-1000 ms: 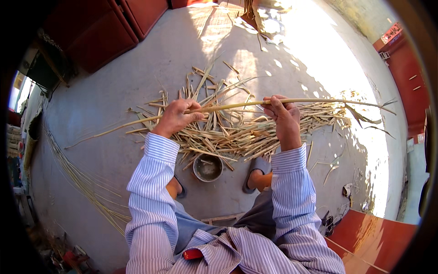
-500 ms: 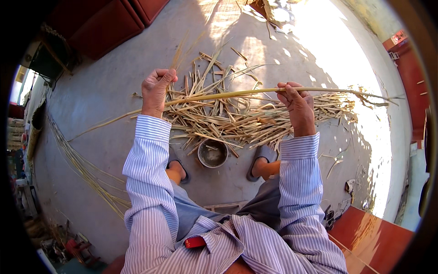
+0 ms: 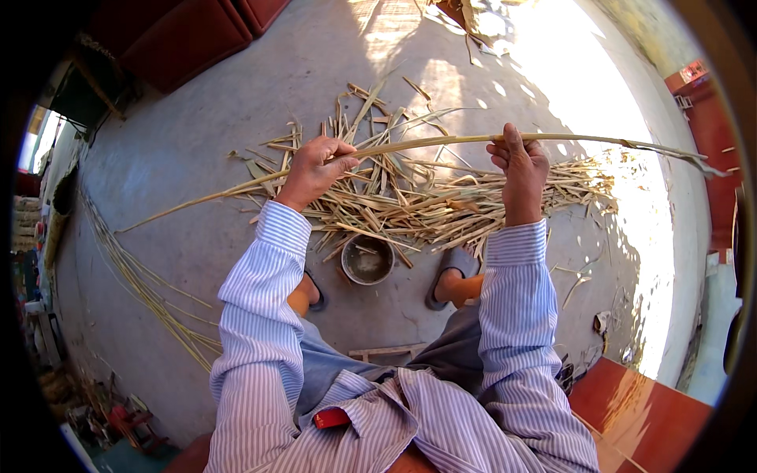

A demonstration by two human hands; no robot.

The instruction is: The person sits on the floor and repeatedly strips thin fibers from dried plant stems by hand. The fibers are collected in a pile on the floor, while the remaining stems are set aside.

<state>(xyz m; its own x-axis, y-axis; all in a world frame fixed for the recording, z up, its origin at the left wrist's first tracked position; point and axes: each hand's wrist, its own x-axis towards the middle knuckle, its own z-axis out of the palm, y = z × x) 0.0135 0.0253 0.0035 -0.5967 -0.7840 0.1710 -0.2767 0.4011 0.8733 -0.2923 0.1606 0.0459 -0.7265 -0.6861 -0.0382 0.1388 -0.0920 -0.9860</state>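
Observation:
A long, thin yellow-green plant stalk [image 3: 430, 143] stretches across in front of me, with a dry wisp of leaf at its right tip. My left hand [image 3: 315, 169] is closed around it left of the middle, thumb and fingers pointing right. Farther right, my right hand [image 3: 520, 169] pinches the same stalk between thumb and fingers. Beneath the stalk lies a loose heap of dry, straw-coloured leaf strips [image 3: 441, 206] on the floor.
A round dark bowl [image 3: 367, 260] stands between my feet, at the near edge of the heap. Several long bare stalks [image 3: 150, 292] lie on the floor to the left. Red furniture [image 3: 185, 43] is at the far left, and a red panel [image 3: 631, 410] at the near right.
My left hand has come down and to the right from a raised spot where it held a thin dry leaf strip, and now grips the stalk. My right hand has shifted slightly right.

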